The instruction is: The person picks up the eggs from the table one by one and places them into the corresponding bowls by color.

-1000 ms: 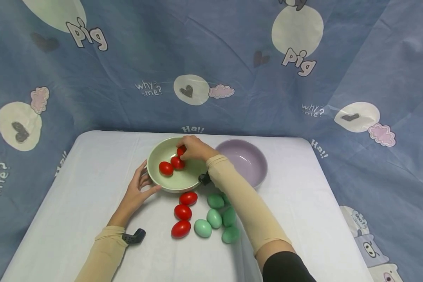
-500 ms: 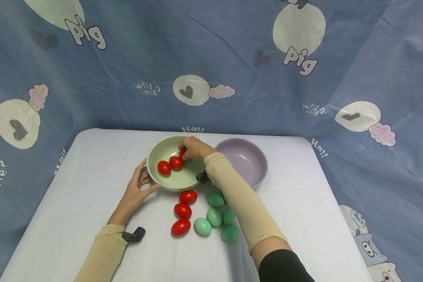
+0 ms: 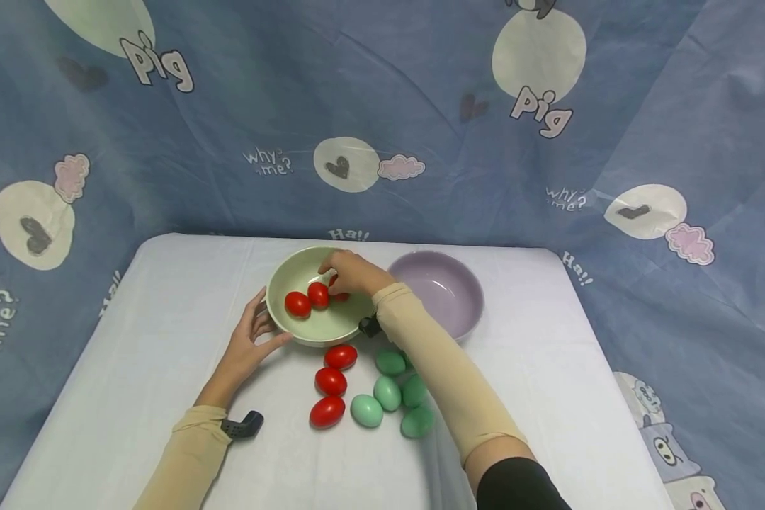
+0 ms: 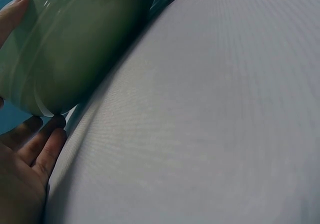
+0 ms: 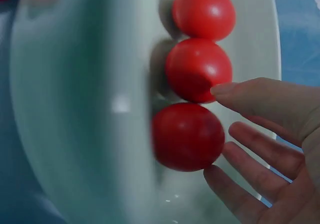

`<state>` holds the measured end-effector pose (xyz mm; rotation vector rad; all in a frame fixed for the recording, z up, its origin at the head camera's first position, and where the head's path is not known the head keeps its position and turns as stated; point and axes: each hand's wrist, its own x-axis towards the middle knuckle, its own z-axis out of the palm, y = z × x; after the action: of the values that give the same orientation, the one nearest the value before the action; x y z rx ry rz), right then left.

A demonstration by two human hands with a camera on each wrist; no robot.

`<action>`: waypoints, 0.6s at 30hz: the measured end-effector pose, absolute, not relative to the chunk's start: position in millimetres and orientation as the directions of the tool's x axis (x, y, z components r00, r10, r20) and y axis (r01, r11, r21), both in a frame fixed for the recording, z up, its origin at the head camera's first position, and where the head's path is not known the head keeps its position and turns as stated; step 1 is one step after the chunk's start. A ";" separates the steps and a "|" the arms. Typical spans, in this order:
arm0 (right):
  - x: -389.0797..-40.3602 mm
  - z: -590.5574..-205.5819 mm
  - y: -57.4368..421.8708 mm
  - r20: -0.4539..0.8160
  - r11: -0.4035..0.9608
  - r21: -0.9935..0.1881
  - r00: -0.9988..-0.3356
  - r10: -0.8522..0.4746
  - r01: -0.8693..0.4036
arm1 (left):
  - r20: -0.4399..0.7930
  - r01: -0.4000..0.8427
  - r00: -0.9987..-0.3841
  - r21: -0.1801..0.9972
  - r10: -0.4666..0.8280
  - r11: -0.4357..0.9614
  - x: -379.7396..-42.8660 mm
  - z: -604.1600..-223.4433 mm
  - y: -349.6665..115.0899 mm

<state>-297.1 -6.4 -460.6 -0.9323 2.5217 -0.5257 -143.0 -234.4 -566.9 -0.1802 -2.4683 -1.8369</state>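
Note:
My left hand (image 3: 246, 350) rests at the left side of a light green bowl (image 3: 280, 280). Its thumb lies at the front rim, and in the left wrist view straight fingertips (image 4: 59, 121) touch the bowl's outer wall. Inside the bowl, my right hand (image 3: 355, 273) has its fingers spread around the rightmost red egg (image 5: 187, 136). The right thumb overlaps the middle red egg (image 5: 199, 69) in the right wrist view. Another red egg (image 5: 204, 12) completes the row. In the head view the right hand partly hides the rightmost egg.
A purple bowl (image 3: 462, 287) stands right of the green one, partly behind the right forearm. In front lie 3 red eggs (image 3: 327, 412) in a column and several green eggs (image 3: 366, 411) beside them. A patterned blue cloth (image 3: 229, 191) hangs behind the white table (image 3: 166, 319).
The red egg that my right hand pinched has come down beside the other two in the bowl, and the fingers have let go of it. My left hand stays at the rim.

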 end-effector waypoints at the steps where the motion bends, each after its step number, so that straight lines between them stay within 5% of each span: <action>1: -296.4 -460.8 -5.1 -0.226 0.698 -0.477 -0.692 -0.685 -0.535 | 0.116 0.128 -0.992 0.950 0.059 0.283 -143.0 -566.6 -234.3; 18: -274.1 -453.6 16.3 -0.101 0.609 -0.491 -0.654 -0.750 -0.623 | 0.122 0.133 -0.991 0.951 0.057 0.279 -143.3 -566.7 -234.2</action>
<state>-274.1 16.3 -453.6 -1.1144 2.5407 -0.6090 -143.3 -234.2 -566.7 -0.1828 -2.4608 -1.8393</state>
